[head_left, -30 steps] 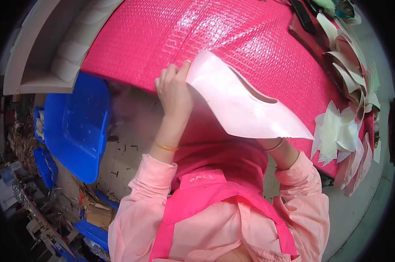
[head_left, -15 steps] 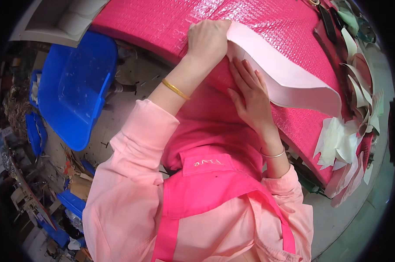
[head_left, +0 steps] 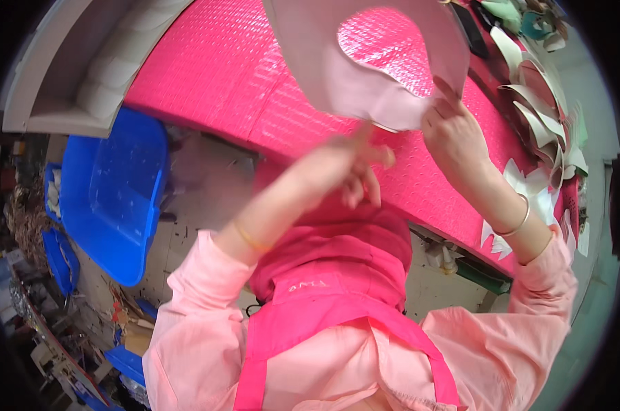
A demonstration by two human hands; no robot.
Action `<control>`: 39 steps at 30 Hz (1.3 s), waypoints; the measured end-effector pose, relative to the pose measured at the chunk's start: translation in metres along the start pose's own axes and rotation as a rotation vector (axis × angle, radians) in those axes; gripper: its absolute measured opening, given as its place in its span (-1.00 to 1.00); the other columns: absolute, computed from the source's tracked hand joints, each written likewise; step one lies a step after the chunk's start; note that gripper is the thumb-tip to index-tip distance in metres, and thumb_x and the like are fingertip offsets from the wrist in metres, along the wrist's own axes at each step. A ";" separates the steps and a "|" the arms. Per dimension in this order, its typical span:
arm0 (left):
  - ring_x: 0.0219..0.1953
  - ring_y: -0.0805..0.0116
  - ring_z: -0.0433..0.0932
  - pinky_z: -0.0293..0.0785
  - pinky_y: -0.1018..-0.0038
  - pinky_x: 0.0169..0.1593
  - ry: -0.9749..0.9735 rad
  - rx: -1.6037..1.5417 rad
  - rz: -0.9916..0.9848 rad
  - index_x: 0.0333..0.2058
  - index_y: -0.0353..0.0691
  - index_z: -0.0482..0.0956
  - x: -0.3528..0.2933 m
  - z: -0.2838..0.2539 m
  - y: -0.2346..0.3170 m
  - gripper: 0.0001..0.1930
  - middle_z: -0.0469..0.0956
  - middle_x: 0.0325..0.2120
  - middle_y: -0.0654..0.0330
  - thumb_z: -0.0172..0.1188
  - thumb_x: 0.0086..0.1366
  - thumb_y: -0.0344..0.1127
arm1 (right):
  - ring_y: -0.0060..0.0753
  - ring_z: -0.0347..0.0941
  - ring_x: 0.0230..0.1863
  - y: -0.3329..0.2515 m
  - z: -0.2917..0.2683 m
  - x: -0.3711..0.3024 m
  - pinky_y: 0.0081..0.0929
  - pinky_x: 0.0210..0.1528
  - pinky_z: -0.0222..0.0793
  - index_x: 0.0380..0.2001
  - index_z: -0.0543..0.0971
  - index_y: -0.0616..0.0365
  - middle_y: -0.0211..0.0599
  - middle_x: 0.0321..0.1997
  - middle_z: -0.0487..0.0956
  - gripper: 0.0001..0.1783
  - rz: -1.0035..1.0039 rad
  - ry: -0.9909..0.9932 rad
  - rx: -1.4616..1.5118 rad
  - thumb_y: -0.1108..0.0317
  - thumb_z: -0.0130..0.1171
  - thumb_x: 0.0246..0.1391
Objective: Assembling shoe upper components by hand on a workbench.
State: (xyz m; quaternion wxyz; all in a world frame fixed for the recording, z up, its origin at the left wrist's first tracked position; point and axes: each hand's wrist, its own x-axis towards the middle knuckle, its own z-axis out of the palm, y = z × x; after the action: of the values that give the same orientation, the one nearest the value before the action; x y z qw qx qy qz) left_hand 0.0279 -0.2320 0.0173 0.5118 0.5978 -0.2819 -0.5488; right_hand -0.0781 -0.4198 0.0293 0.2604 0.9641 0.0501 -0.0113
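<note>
Pale pink piece (head_left: 354, 90): at the upper middle of the head view, over the glossy, textured pink table cover (head_left: 221, 68); a broad, curved sheet, its top cut off by the picture's edge.
Opening in the piece: rounded, with the pink cover showing through it.
Right hand (head_left: 454, 130): at the lower right edge of the piece, thumb and fingers clamped on it.
Left hand (head_left: 348, 161): by the lower edge, blurred; the fingers look spread apart, the index finger pointing up at the piece, though whether its tip touches I cannot tell.
Wrists: a gold-coloured bangle (head_left: 250, 238) on the left, a silvery one (head_left: 519, 216) on the right.
Clothing: light pink sleeves, rolled back, and a bright pink apron (head_left: 324, 322).
Right side of the table: a bunch of pale curved sheets (head_left: 546, 123), standing on edge and overlapping; nearer the right forearm, white jagged-edged pieces (head_left: 532, 188); further up, a dark long object (head_left: 471, 31).
Upper left: a pale open-fronted box (head_left: 56, 125) with whitish curved pieces (head_left: 121, 65) inside.
Below that box: a blue tub (head_left: 108, 219), beside floor (head_left: 204, 205) dotted with small dark scraps.
</note>
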 end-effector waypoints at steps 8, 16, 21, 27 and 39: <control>0.07 0.31 0.28 0.19 0.39 0.09 0.310 1.226 0.865 -0.12 -0.30 0.42 0.103 0.007 -0.053 -0.66 0.44 -0.12 0.15 -0.07 0.18 -0.25 | -0.49 0.44 -0.45 -0.027 0.028 -0.041 -0.48 0.12 0.00 -0.28 0.47 0.53 -0.27 -0.62 0.52 -0.61 -0.152 -0.200 -0.345 0.40 -0.10 -0.13; -0.11 0.22 0.40 0.27 0.35 -0.05 0.367 1.271 0.932 -0.18 -0.17 0.46 0.116 0.020 -0.047 -0.72 0.46 -0.15 0.20 -0.04 0.16 -0.24 | -0.44 0.44 -0.39 -0.015 0.027 -0.041 -0.55 0.15 0.03 -0.20 0.37 0.60 -0.11 -0.51 0.51 -0.55 0.052 -0.297 -0.075 0.45 -0.09 -0.19; -0.07 0.28 0.37 0.19 0.31 -0.04 0.390 1.343 0.837 -0.09 -0.12 0.42 0.115 0.030 -0.040 -0.62 0.41 -0.05 0.37 -0.08 0.15 -0.13 | -0.40 0.44 -0.34 -0.014 0.024 -0.043 -0.47 0.26 -0.08 -0.30 0.43 0.50 -0.16 -0.48 0.48 -0.66 0.003 -0.125 -0.063 0.48 -0.12 -0.18; -0.15 0.29 0.39 0.25 0.43 -0.13 0.383 1.137 0.861 -0.11 -0.17 0.43 0.115 0.030 -0.039 -0.64 0.48 -0.17 0.26 0.05 0.06 -0.27 | -0.36 0.42 -0.22 -0.015 0.022 -0.045 -0.45 0.25 -0.06 -0.29 0.43 0.47 -0.15 -0.43 0.49 -0.65 0.010 -0.096 -0.031 0.46 -0.11 -0.18; -0.04 0.15 0.37 0.18 0.23 0.07 0.436 1.099 0.826 -0.03 -0.24 0.31 0.102 0.020 -0.055 -0.60 0.44 -0.17 0.03 -0.07 0.09 -0.45 | -0.35 0.11 0.20 -0.033 0.040 -0.020 -0.36 0.30 -0.25 0.11 0.12 0.32 -0.12 0.16 0.22 -0.40 0.274 -0.131 0.013 0.42 -0.20 -0.08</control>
State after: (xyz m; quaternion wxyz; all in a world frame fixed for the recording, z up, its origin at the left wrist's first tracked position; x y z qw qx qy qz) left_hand 0.0206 -0.3123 -0.0685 0.3475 0.7094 -0.6117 0.0422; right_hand -0.1016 -0.4137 -0.0203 0.2561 0.9608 -0.0990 -0.0391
